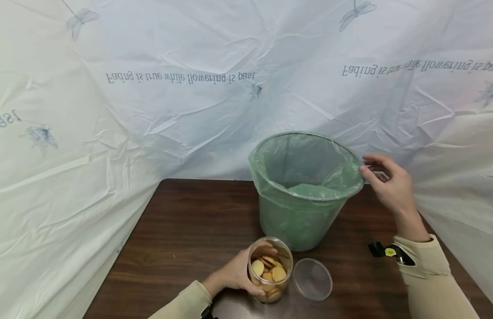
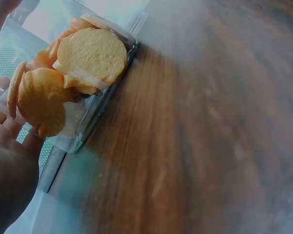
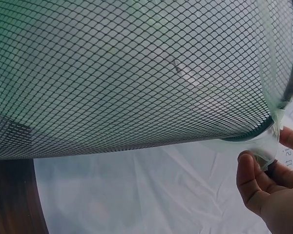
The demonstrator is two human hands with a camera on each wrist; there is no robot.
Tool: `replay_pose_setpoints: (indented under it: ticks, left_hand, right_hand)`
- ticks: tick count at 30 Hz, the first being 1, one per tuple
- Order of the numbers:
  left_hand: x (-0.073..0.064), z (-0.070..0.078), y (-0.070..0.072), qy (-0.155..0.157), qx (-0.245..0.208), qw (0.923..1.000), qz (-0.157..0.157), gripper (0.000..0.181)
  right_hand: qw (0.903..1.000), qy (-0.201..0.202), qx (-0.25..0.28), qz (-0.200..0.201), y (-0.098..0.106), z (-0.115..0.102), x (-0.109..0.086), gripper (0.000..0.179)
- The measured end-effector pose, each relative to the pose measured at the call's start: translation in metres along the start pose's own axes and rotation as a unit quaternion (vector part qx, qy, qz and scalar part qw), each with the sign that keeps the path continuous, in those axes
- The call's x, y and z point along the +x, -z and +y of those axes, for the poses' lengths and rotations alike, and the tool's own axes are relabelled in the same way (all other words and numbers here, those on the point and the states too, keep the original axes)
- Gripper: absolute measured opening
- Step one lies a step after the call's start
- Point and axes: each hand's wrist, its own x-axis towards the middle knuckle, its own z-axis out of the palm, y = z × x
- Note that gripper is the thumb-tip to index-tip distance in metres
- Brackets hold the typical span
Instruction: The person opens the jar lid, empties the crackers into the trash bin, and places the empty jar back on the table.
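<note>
My left hand (image 1: 234,271) grips a clear plastic jar (image 1: 289,259) from its left side, near the front of the table. Round, pale-golden crackers (image 1: 279,273) lie inside the uncovered jar; the left wrist view shows these crackers (image 2: 90,56) through its wall. Behind the jar stands a mesh waste bin (image 3: 136,87), lined with a thin green plastic bag (image 1: 314,191) folded over its rim. At the bin's right rim, my right hand (image 1: 394,186) pinches the bag's edge between thumb and fingers, as the right wrist view shows.
A round transparent lid (image 1: 313,279) lies flat on the dark wooden table (image 1: 182,226), just right of the jar. White printed sheeting (image 1: 190,115) hangs behind the table and along both sides. A black band (image 1: 401,256) is around the right wrist.
</note>
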Motion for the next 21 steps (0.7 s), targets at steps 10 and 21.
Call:
replay_pose_setpoints:
  ticks: [10,21]
  left_hand:
    - [0.001,0.001,-0.001,-0.004,0.007,1.0,0.001,0.1]
    - [0.001,0.0,-0.001,-0.001,0.008,1.0,0.003,0.101]
  right_hand:
    - [0.9999,0.0,-0.008,-0.012,-0.003,0.007,-0.003,0.03]
    - [0.9998,-0.015,0.013,-0.01,-0.007,0.01,-0.004,0.03]
